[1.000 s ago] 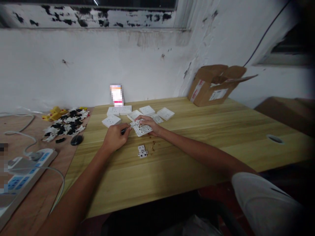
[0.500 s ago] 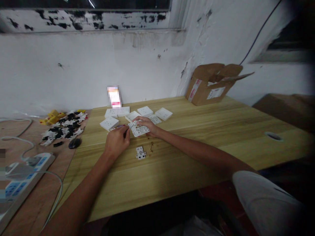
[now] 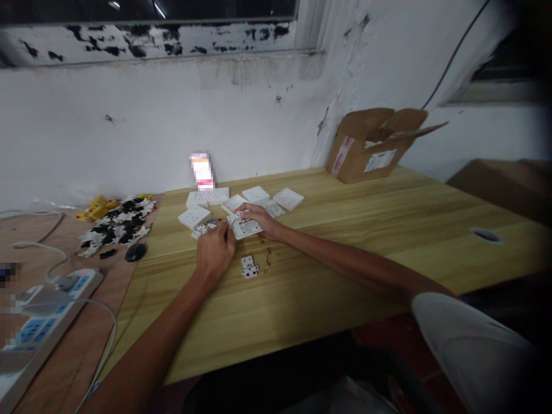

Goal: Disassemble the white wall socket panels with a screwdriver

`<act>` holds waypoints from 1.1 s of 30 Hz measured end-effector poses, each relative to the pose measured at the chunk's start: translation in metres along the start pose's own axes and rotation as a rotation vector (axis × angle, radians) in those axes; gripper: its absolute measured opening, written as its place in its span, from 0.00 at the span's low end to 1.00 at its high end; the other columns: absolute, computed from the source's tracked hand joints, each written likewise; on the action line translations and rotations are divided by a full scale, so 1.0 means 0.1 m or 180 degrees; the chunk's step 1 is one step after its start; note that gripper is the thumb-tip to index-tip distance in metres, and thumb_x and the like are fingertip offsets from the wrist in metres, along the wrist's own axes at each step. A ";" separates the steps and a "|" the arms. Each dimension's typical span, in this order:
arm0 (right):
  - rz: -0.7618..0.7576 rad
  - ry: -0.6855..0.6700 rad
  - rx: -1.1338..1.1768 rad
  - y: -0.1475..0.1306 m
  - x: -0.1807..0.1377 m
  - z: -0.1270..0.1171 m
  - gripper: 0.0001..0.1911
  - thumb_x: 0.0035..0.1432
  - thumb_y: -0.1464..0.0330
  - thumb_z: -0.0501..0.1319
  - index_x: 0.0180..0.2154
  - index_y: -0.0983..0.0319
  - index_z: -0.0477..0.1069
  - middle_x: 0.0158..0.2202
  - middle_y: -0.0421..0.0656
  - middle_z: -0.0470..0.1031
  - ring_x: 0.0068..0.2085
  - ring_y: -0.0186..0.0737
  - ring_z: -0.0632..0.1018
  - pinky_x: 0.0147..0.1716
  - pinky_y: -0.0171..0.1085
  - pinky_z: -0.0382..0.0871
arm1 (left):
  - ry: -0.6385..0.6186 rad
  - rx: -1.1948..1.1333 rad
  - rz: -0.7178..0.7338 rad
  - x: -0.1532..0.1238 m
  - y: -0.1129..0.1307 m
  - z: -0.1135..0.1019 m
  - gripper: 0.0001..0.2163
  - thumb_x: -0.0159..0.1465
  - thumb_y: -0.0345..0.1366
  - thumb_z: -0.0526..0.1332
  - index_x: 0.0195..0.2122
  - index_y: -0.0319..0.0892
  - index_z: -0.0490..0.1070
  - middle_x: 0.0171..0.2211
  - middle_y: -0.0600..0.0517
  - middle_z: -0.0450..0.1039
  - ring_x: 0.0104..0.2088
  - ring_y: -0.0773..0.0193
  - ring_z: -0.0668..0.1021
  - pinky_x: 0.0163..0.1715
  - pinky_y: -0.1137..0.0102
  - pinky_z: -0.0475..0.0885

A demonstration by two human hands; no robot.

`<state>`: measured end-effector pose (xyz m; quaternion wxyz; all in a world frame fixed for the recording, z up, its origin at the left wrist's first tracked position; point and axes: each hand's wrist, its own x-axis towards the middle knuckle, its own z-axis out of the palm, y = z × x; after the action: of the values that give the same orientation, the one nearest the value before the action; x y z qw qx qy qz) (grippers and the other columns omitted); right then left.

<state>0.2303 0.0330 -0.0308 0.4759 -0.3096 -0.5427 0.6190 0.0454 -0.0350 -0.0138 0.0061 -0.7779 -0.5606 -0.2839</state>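
My right hand is closed on the far right edge of a white wall socket housing. Its inner side faces up, with small parts visible inside. My left hand has its fingers pinched together at the housing's left edge; whatever they hold is hidden. Nearer to me on the table lies a white insert with dark slots, and right of it are several small brass pieces. More white inserts lie just beyond my left hand.
White socket plates and shells lie at the back of the wooden table. A lit phone leans on the wall. An open cardboard box stands back right. Leftward are black and white parts, a mouse and a power strip.
My left hand has moved right and closer to the housing's edge, and its fingers have turned inward. The right hand keeps its hold. The whole view has shifted slightly.
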 end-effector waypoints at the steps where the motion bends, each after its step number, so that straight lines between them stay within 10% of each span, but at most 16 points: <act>1: 0.0007 0.0017 0.0013 0.00 0.00 0.00 0.13 0.52 0.64 0.69 0.40 0.61 0.75 0.32 0.38 0.80 0.31 0.36 0.78 0.29 0.31 0.72 | 0.0023 -0.0042 -0.0011 0.00 -0.01 0.01 0.16 0.74 0.39 0.50 0.40 0.41 0.76 0.37 0.42 0.82 0.35 0.53 0.81 0.36 0.64 0.67; 33: 0.0222 -0.0262 0.0198 0.02 0.02 -0.13 0.18 0.51 0.62 0.72 0.42 0.62 0.74 0.31 0.39 0.79 0.28 0.35 0.76 0.26 0.31 0.67 | -0.0152 -0.0420 0.0564 0.11 -0.27 -0.05 0.14 0.74 0.39 0.53 0.40 0.43 0.77 0.38 0.44 0.82 0.39 0.55 0.82 0.41 0.65 0.71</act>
<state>0.2407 0.0401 -0.0354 0.4406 -0.2878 -0.5312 0.6640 0.0216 -0.0173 -0.0133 -0.0334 -0.8296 -0.4697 -0.3000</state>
